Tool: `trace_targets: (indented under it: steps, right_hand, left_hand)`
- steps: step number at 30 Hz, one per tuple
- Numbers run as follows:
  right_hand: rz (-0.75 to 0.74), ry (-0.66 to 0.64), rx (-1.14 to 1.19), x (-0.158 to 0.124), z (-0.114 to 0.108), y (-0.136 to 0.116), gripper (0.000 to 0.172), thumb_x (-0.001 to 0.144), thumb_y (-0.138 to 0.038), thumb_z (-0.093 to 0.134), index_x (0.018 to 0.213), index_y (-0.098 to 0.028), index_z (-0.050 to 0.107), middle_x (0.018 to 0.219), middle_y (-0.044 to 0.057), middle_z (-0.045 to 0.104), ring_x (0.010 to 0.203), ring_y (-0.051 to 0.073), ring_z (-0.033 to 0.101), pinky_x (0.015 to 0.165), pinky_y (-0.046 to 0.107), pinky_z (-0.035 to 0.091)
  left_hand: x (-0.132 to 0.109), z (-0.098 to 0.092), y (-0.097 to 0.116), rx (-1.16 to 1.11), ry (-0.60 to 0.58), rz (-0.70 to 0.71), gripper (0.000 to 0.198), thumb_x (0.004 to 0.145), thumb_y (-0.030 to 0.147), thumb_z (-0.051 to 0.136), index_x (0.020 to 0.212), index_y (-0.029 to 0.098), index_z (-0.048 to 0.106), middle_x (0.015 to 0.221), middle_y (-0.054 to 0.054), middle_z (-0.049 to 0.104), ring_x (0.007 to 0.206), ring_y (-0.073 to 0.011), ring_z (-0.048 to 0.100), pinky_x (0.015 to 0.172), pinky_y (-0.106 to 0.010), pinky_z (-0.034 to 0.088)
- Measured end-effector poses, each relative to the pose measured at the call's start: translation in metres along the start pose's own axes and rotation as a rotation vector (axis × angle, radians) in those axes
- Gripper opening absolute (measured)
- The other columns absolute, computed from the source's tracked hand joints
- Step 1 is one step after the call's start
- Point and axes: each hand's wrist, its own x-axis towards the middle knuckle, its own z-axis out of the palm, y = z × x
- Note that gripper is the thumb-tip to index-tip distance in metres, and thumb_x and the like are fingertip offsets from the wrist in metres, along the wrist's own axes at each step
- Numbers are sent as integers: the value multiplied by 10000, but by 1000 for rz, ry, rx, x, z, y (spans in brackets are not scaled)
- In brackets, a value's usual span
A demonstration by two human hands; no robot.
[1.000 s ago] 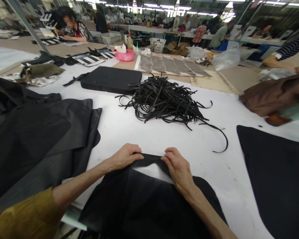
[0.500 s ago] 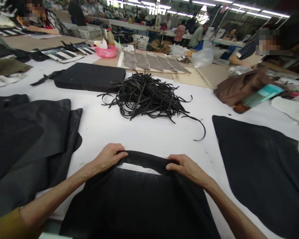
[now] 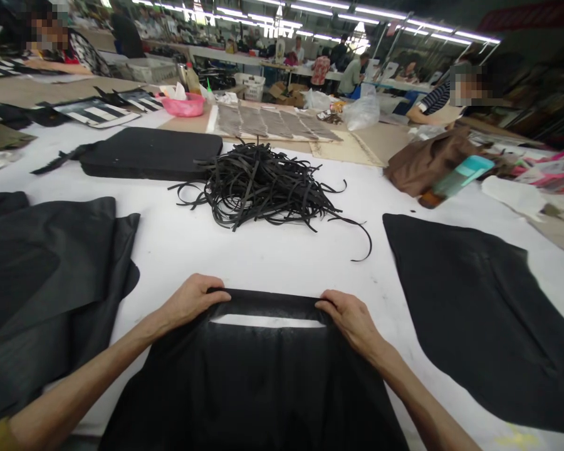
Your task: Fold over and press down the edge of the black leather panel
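Observation:
A black piece of leather-like material [image 3: 254, 382] lies on the white table [image 3: 282, 257] right in front of me, with a long slot cut near its far edge. My left hand [image 3: 192, 300] grips the narrow strip above the slot at its left end, fingers curled over it. At the strip's right end my right hand [image 3: 350, 316] pinches it the same way. The strip is pulled straight between both hands.
A tangle of black strips [image 3: 263, 185] lies ahead. Black sheets lie at the left [image 3: 47, 269] and right [image 3: 479, 307]. Farther back are a flat black pad [image 3: 150, 153], a pink bowl [image 3: 185, 105] and a brown bag [image 3: 427, 163]. Other people work at distant tables.
My hands have moved apart along the strip, stretching the slot wide and flat. The view has shifted to the right, showing more of the right-hand sheet.

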Motion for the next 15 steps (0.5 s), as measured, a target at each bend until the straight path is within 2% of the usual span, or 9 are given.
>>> trace_targets:
  steps: [6, 10, 12, 15]
  right_hand:
    - [177, -75, 177, -6, -17, 18, 300, 854, -449, 409, 768, -232, 598, 673, -19, 611, 660, 171, 547, 622, 280, 373]
    - [249, -62, 238, -17, -24, 29, 265, 807, -465, 470, 824, -238, 607, 763, -7, 645, 738, 194, 572, 694, 303, 404]
    - [320, -32, 331, -27, -26, 34, 263, 777, -461, 510, 866, -232, 603, 822, 8, 657, 797, 210, 583, 743, 317, 412]
    - [404, -30, 633, -44, -26, 37, 265, 736, -429, 554, 869, -203, 593, 835, 26, 664, 844, 222, 595, 757, 313, 430]
  left_hand:
    - [4, -3, 1, -77, -13, -53, 291, 755, 421, 505, 709, 160, 624, 630, 17, 584, 639, -164, 530, 572, -235, 364]
    - [0, -12, 1, -8, 41, -36, 331, 801, 435, 443, 725, 166, 621, 662, 11, 586, 656, -159, 523, 597, -234, 367]
    - [-8, -21, -6, 21, 48, -55, 349, 807, 470, 435, 773, 176, 620, 666, 16, 580, 647, -154, 517, 589, -229, 369]
    - [-26, -34, -25, 16, 43, -139, 355, 714, 510, 564, 814, 175, 625, 650, 20, 584, 621, -155, 520, 566, -217, 389]
